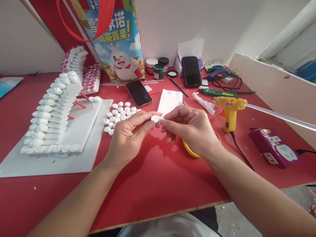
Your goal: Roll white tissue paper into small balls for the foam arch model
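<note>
My left hand point(128, 135) and my right hand point(190, 126) meet above the red table point(153, 177). Both pinch one small white round piece point(155, 118) between fingertips. Just behind my left hand lies a cluster of several similar white round pieces point(119, 113). A white paper sheet point(170, 101) lies behind my right hand. A yellow ring point(189, 149) shows partly from under my right wrist.
A white foam model point(53, 115) with rows of white caps stands on a white board point(81, 151) at left. A yellow glue gun point(230, 110), purple power strip point(274, 148), two phones point(138, 92) point(191, 70), paint jars point(158, 70) and a colourful bag point(118, 42) surround the workspace.
</note>
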A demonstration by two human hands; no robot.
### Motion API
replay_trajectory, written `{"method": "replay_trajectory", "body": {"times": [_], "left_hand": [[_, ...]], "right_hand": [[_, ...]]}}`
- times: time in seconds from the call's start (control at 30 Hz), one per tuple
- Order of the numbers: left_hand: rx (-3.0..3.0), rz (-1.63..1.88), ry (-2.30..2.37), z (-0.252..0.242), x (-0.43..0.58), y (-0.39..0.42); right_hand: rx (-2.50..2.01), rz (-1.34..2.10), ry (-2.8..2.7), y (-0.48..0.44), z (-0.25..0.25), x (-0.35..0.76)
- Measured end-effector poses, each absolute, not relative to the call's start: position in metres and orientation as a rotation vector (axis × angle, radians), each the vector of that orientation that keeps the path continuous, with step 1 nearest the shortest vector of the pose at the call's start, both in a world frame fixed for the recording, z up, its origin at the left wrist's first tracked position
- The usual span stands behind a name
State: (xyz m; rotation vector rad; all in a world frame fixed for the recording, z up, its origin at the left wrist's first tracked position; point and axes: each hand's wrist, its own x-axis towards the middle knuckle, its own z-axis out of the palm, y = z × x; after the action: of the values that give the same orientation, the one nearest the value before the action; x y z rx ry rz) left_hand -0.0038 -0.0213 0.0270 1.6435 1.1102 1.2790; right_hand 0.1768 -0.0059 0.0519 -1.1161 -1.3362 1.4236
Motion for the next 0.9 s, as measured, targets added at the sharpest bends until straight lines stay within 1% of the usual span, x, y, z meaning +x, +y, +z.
{"method": "replay_trajectory", "body": {"times": [0.17,0.23,0.3,0.4,0.6,0.67,0.7,0.77,0.9], "left_hand": [[1.618,1.391,1.212,0.028,0.014,-0.031],[1.654,1.461,1.234,0.028,0.018,-0.033],[1.689,1.515,1.244,0.027,0.019,-0.033],[1.726,1.542,1.242,0.027,0.017,-0.033],[1.521,1.472,1.08,0.027,0.011,-0.03],[1.447,1.436,1.039,0.025,0.01,-0.028],[1.433,1.434,1.043,0.025,0.01,-0.028],[1.437,1.45,1.092,0.024,0.012,-0.029],[1.467,1.46,1.239,0.024,0.017,-0.032]], "right_hand": [[-1.221,0.69,-1.584,-0.017,0.045,0.165],[-1.214,0.573,-1.622,-0.021,0.044,0.161],[-1.2,0.608,-1.605,-0.023,0.044,0.159],[-1.197,0.771,-1.502,-0.023,0.047,0.157],[-1.021,1.406,-1.133,-0.015,0.055,0.162],[-0.98,1.487,-1.092,-0.013,0.054,0.164],[-0.991,1.471,-1.112,-0.012,0.053,0.164],[-1.059,1.309,-1.23,-0.013,0.049,0.162],[-1.185,0.674,-1.57,-0.02,0.039,0.157]]}}
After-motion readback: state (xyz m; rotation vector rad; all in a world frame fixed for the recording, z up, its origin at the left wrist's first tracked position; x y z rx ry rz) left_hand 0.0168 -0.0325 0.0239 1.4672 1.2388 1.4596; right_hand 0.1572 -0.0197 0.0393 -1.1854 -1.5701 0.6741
